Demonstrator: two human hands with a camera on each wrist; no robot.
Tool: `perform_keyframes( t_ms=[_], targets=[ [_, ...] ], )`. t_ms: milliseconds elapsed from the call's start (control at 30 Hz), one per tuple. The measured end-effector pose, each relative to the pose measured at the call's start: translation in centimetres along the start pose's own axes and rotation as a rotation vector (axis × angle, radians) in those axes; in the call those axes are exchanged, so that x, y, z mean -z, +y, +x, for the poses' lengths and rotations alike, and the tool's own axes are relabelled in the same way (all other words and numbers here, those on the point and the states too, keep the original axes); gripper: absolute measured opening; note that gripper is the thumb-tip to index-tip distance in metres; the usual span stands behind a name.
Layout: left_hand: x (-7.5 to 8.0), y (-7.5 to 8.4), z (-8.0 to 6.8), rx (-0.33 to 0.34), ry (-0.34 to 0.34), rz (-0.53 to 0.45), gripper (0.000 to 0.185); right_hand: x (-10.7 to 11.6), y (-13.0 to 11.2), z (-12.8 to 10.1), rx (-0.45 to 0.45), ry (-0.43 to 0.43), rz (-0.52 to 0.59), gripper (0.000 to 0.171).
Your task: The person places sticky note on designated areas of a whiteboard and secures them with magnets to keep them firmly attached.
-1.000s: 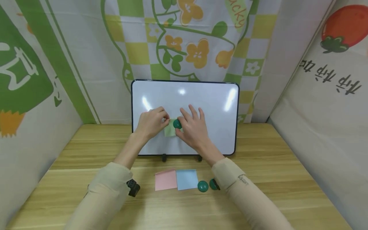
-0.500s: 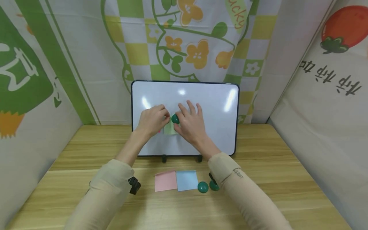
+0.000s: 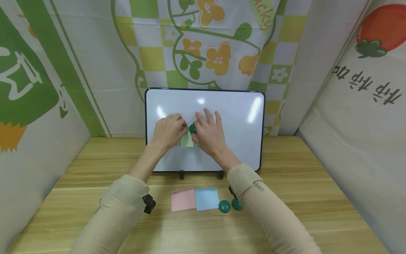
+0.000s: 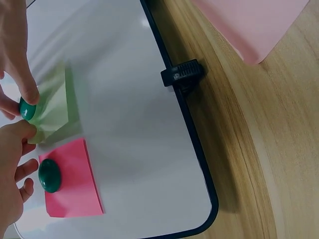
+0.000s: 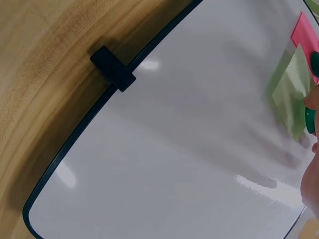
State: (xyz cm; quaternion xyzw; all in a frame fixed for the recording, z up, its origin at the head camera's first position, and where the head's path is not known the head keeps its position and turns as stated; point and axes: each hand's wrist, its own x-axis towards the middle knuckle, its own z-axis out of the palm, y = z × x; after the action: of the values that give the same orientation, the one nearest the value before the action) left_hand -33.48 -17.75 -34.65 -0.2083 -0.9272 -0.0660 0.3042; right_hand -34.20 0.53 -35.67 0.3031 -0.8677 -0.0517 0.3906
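Squarely between both hands on the whiteboard [image 3: 241, 141]: green note [image 4: 52, 107], top edge under green magnet [image 4: 27, 109]. Pinched by right hand [image 3: 207, 135], that magnet; held flat by left hand's [image 3: 168, 132] curled fingertips, the note. Just left of it, hot-pink note [image 4: 75, 186], already pinned by another magnet [image 4: 49, 175].

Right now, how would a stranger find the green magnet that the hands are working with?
Look at the whiteboard standing on the table. Near its middle, the green magnet sits at the top of a pale green note, pinched between fingertips; a second magnet pins the pink note alongside, untouched.
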Motion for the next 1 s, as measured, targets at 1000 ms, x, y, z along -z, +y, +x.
perform_keyframes(
  t_ms=[1000],
  targets=[
    [-0.6, 0.0, 0.4, 0.033, 0.019, 0.029, 0.008, -2.0, 0.3, -0.1, 0.057, 0.051, -0.046, 0.042]
  ],
)
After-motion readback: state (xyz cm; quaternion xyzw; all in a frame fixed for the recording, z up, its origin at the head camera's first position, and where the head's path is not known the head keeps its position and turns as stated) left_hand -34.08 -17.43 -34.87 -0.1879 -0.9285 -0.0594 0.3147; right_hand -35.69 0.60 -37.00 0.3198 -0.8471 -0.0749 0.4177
